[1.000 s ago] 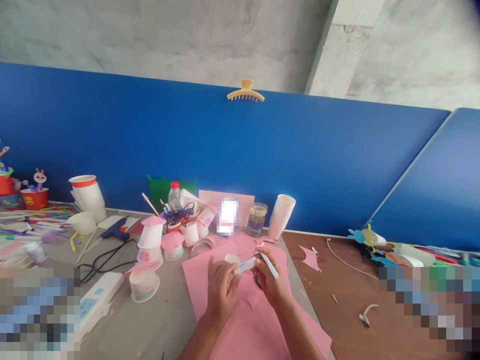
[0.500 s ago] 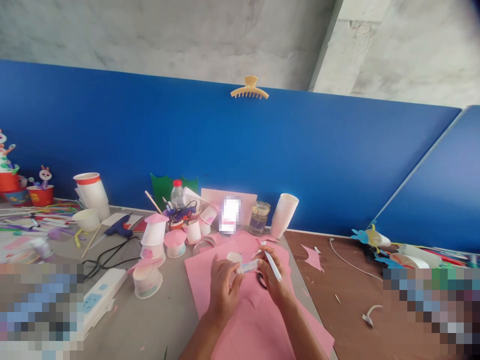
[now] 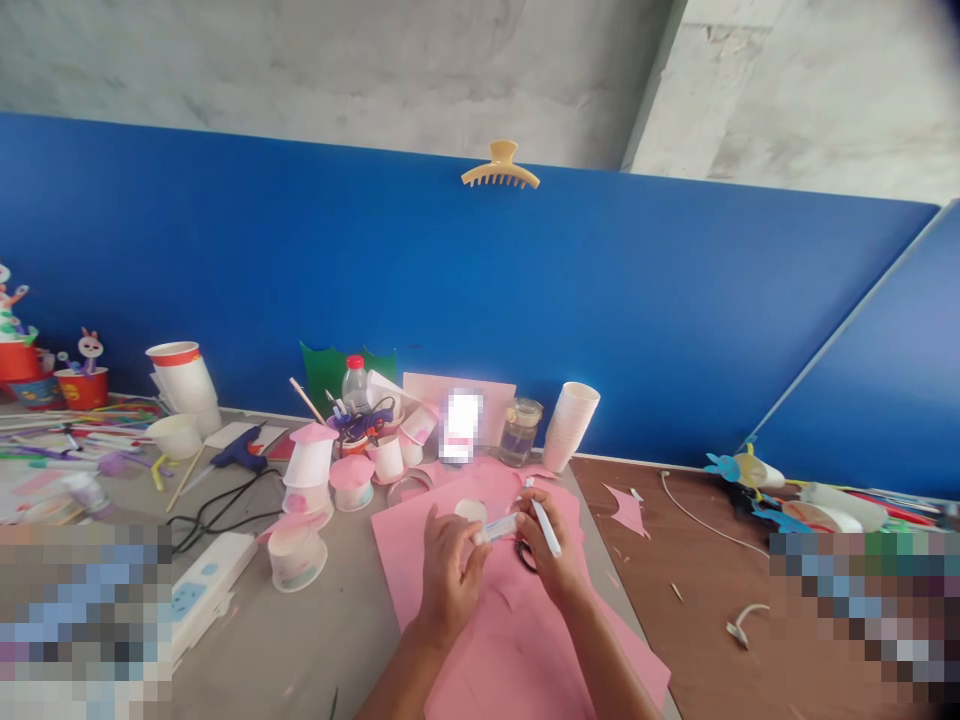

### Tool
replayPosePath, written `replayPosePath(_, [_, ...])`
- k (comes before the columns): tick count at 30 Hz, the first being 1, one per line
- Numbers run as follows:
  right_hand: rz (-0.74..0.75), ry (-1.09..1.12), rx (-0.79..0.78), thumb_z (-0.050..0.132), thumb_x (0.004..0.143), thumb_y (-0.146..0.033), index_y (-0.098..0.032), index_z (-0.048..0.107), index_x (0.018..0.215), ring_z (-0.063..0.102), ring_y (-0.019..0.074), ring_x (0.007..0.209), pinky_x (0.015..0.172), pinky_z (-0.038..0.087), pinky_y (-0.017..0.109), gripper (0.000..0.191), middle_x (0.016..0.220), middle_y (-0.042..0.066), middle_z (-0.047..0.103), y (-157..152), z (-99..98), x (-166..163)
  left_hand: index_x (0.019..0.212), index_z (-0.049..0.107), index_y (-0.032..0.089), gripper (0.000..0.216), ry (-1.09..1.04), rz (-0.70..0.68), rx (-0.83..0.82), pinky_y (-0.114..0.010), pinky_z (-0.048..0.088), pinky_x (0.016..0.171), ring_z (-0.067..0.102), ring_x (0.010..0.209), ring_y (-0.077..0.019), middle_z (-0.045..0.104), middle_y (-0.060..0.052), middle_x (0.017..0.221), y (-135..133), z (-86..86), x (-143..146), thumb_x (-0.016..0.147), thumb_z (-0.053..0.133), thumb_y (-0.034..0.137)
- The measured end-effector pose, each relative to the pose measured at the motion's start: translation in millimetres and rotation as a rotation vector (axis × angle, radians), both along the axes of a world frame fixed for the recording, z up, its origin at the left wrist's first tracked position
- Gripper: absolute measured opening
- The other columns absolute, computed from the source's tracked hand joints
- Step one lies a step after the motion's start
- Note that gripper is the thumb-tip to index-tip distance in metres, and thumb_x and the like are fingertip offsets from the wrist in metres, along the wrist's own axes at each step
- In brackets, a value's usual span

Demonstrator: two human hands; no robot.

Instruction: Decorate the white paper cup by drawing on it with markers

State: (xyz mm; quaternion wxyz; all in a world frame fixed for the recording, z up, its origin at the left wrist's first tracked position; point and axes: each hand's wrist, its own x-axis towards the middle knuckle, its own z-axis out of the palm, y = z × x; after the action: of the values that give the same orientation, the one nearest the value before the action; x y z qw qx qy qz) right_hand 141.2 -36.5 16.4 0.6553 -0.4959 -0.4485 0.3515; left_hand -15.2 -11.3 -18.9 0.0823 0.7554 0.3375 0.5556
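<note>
Over the pink paper, my left hand pinches one end of a short, whitish translucent strip; its exact kind cannot be made out. At the strip's other end are the fingertips of my right hand, closed as well. A white pen-like stick lies slanted in that right hand, between the fingers. Just beyond my left fingers a small pale round piece rests on the paper. Partly hidden beside my right hand is a dark ring-shaped handle.
Pink-topped paper cups stand left of the paper, near a blue glue gun and a power strip. Behind are a lit phone, a glass jar and stacked white cups. A blue partition rises at the back.
The view has tilted down very slightly. Both hands keep their hold on the strip and the white stick, with only a tiny shift of the fingers.
</note>
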Motion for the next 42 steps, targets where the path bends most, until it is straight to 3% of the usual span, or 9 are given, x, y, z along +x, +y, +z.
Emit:
replayPosePath(5, [-0.062,0.007,-0.094,0.059,0.082,-0.058,-0.02,0.057,0.087,0.036,0.009,0.043,0.042,0.029,0.021,0.039,0.049,-0.008,0.041,4,-7.9,0,0.102,0.06,0.023,0.014,0.008,-0.014,-0.006,-0.054,0.032,0.115,0.065,0.088,-0.0181,0.07,-0.002,0.089,-1,2.1,0,0.09,0.054,0.019])
replayPosePath(10, [-0.003,0.049,0.045,0.07,0.076,-0.046,-0.023,0.056,0.105,0.058,0.0156,0.068,0.059,0.047,0.027,0.04,0.081,0.002,0.064,0,0.1,-1,0.103,0.059,0.023,0.014,-0.026,0.0,0.018,-0.052,0.034,0.113,0.065,0.087,-0.0175,0.07,-0.001,0.088,1,3.8,-1,0.089,0.057,0.019])
replayPosePath(17, [-0.103,0.044,-0.087,0.062,0.08,-0.059,-0.02,0.059,0.094,0.044,0.0106,0.047,0.044,0.036,0.022,0.041,0.058,-0.005,0.049,1,-3.0,-3,0.104,0.058,0.023,0.017,-0.003,-0.011,0.048,-0.053,0.034,0.113,0.065,0.088,-0.0182,0.071,-0.001,0.09,-2,4.4,0,0.089,0.056,0.015])
replayPosePath(22, [-0.026,0.036,0.033,0.069,0.076,-0.052,-0.023,0.058,0.105,0.055,0.0133,0.06,0.051,0.043,0.025,0.043,0.08,0.002,0.063,1,-0.8,-4,0.105,0.058,0.024,0.017,-0.028,-0.004,0.02,-0.053,0.035,0.112,0.065,0.088,-0.0184,0.07,-0.001,0.089,1,3.3,-1,0.089,0.057,0.017])
replayPosePath(26, [-0.076,0.05,-0.077,0.067,0.078,-0.057,-0.021,0.06,0.094,0.044,0.0101,0.047,0.043,0.032,0.021,0.04,0.057,-0.005,0.049,2,-5.3,-3,0.105,0.058,0.024,0.019,-0.007,-0.02,0.02,-0.055,0.034,0.112,0.065,0.089,-0.0186,0.07,0.0,0.09,0,3.4,-1,0.089,0.057,0.015])
replayPosePath(29, [-0.117,0.107,-0.076,0.061,0.079,-0.062,-0.02,0.06,0.089,0.04,0.0093,0.043,0.041,0.029,0.021,0.043,0.052,-0.006,0.046,6,-11.5,-2,0.104,0.058,0.025,0.019,-0.006,-0.03,0.018,-0.055,0.035,0.112,0.064,0.087,-0.0185,0.07,0.0,0.089,-1,4.0,0,0.088,0.056,0.015])
replayPosePath(33, [-0.008,0.152,0.045,0.067,0.079,-0.052,-0.022,0.057,0.106,0.049,0.0103,0.052,0.05,0.04,0.025,0.041,0.077,0.001,0.065,5,-10.8,-2,0.103,0.058,0.024,0.016,-0.036,-0.027,0.003,-0.054,0.036,0.11,0.064,0.086,-0.0183,0.069,0.0,0.088,1,3.9,1,0.088,0.058,0.017])
replayPosePath(36, [0.128,0.166,0.088,0.071,0.077,-0.04,-0.025,0.055,0.111,0.055,0.0131,0.062,0.059,0.046,0.029,0.041,0.099,0.006,0.068,1,-3.8,-4,0.103,0.057,0.024,0.015,-0.054,-0.032,-0.008,-0.054,0.036,0.109,0.064,0.087,-0.0182,0.069,-0.001,0.089,1,3.3,0,0.089,0.057,0.017])
replayPosePath(42, [0.107,0.284,0.111,0.072,0.074,-0.03,-0.026,0.057,0.104,0.05,0.011,0.06,0.054,0.04,0.026,0.034,0.091,0.002,0.065,-1,4.6,-7,0.101,0.057,0.024,0.015,-0.084,-0.03,-0.025,-0.052,0.038,0.108,0.064,0.086,-0.0178,0.068,0.0,0.088,1,4.8,0,0.089,0.057,0.016])
